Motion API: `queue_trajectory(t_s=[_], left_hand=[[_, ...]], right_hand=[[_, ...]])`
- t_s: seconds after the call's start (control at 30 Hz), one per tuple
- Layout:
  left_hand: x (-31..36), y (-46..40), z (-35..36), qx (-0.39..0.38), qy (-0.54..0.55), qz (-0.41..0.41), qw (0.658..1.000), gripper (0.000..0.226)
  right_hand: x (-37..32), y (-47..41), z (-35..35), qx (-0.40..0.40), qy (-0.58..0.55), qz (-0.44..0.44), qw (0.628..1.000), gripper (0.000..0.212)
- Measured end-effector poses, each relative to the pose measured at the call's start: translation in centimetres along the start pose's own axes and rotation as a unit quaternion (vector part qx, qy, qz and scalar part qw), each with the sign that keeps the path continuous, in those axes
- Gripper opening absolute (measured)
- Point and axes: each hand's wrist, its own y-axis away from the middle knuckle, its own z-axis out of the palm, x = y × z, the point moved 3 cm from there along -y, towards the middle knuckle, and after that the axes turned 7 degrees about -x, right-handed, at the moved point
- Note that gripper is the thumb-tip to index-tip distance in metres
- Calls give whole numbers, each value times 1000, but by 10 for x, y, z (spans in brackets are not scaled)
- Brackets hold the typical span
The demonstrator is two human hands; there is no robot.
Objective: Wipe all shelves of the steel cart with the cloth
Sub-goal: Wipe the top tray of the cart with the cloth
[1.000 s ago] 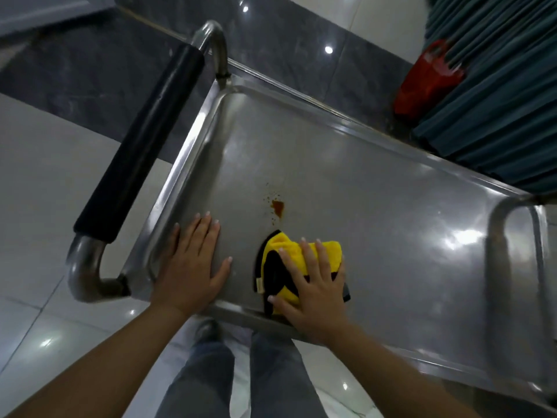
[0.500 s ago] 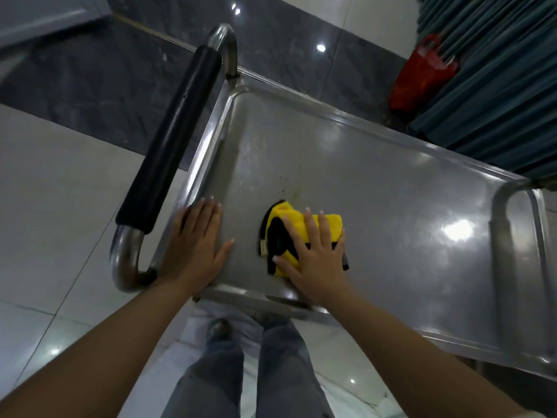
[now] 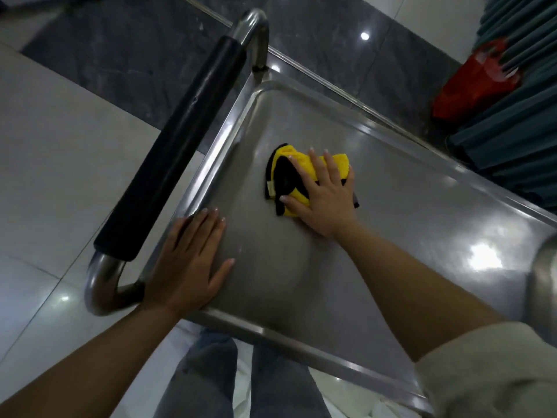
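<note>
The steel cart's top shelf (image 3: 407,206) fills the middle of the head view, with a raised rim all round. A folded yellow and black cloth (image 3: 283,173) lies on the shelf towards its left end. My right hand (image 3: 324,194) presses flat on the cloth with straight, spread fingers. My left hand (image 3: 187,263) rests flat on the shelf's near left corner, fingers straight, beside the rim. No stain shows on the bare steel around the cloth. The lower shelves are hidden under the top one.
A black padded push handle (image 3: 177,146) on a steel tube runs along the cart's left end. A red bag (image 3: 479,82) and teal pleated curtains (image 3: 518,95) stand beyond the far right edge. Another steel tube (image 3: 542,282) rises at the right end. My legs stand below the near rim.
My right hand has slid the cloth away from me over the spot where a reddish-brown stain lay; the stain no longer shows. My left hand has stayed on the corner.
</note>
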Motion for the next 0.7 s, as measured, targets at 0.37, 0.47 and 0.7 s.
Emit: queue_trajectory(t_s=[0.37, 0.47, 0.7], left_hand=[[-10, -13, -3, 8, 15, -17, 1000, 75], [-12, -16, -2, 5, 13, -23, 1000, 76], [-12, -15, -2, 15, 16, -21, 1000, 71]], right_hand=[[21, -129, -23, -1, -41, 62, 997, 73], [15, -121, -24, -19, -48, 69, 996, 72], [-39, 20, 1, 18, -48, 31, 998, 69]])
